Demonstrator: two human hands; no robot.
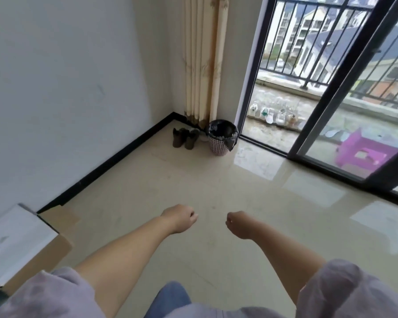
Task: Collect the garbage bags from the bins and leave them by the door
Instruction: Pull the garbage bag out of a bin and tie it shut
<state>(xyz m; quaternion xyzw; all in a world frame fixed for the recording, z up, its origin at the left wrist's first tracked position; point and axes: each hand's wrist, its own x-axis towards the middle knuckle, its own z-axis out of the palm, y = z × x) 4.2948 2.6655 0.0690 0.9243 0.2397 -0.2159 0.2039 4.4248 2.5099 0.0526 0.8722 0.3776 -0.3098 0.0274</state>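
While both bare forearms reach out over the glossy cream floor (pixel 193 184), the left hand (pixel 180 218) and the right hand (pixel 240 224) are curled into loose fists, holding nothing and hanging near each other above the tiles. Well ahead of them, in the far corner, a small pink lattice bin (pixel 219 146) stands on the floor with a black garbage bag (pixel 223 131) lining it, the bag's edge folded over the rim and a flap drooping down the right side. Just left of the bin sits a pair of dark shoes (pixel 184 138), toes towards the black skirting board (pixel 106 166) that runs along the white wall. A beige curtain (pixel 202 58) hangs behind the bin, and just to its right is the open sliding glass door (pixel 345 92) to a wet balcony, where a purple plastic stool (pixel 361 152) shows through the glass and a few bottles (pixel 274 114) line the ledge by the railing. At the near left edge, a cardboard box (pixel 19 249) rests against the wall. Pale lilac sleeves (pixel 354 292) and a blue trouser knee fill the bottom.
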